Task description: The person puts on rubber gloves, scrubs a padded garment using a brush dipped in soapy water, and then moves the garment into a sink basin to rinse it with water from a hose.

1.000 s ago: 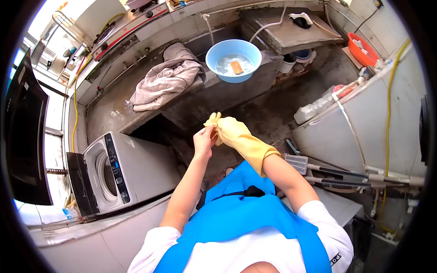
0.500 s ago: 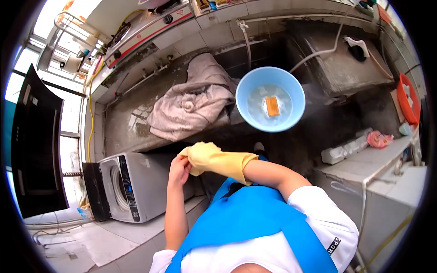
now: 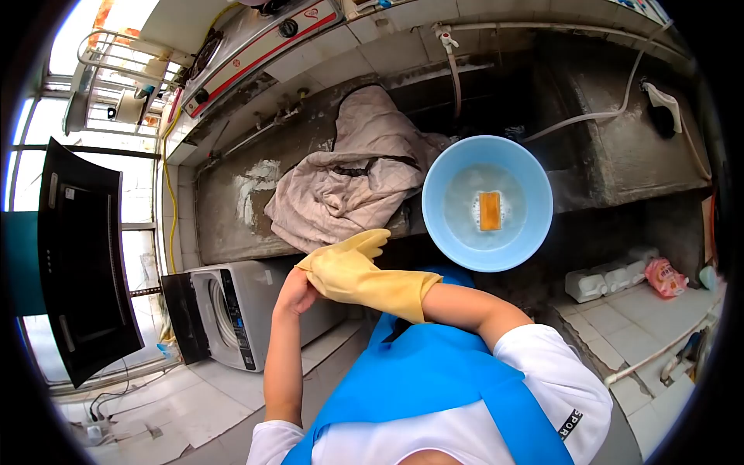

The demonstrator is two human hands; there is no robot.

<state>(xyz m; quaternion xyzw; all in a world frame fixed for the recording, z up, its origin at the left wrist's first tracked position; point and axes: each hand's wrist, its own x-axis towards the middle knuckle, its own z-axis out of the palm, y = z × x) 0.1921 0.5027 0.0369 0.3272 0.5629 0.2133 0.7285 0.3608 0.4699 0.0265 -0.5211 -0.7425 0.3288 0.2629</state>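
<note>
My right hand is covered by a yellow rubber glove whose cuff reaches partway up my forearm. Yellow glove fingers stick out apart toward the upper right; whether they belong to this glove or to a second one I cannot tell. Bare and closed, my left hand grips the edge of the yellow rubber at its left end, its fingertips partly hidden. Beyond my hands, a light blue basin holds cloudy water with an orange-brown block in it. A crumpled pinkish-grey cloth lies left of the basin.
The cloth lies on a concrete counter. A washing machine stands at left, near a black panel. A gas stove is at the upper left. White containers and a pink bag sit at right. A pale hose crosses behind the basin.
The camera view has shifted, so the basin appears lower and larger. Yellow glove fingers now stick out where a rounded, fist-like shape was. My left hand stays at the glove edge.
</note>
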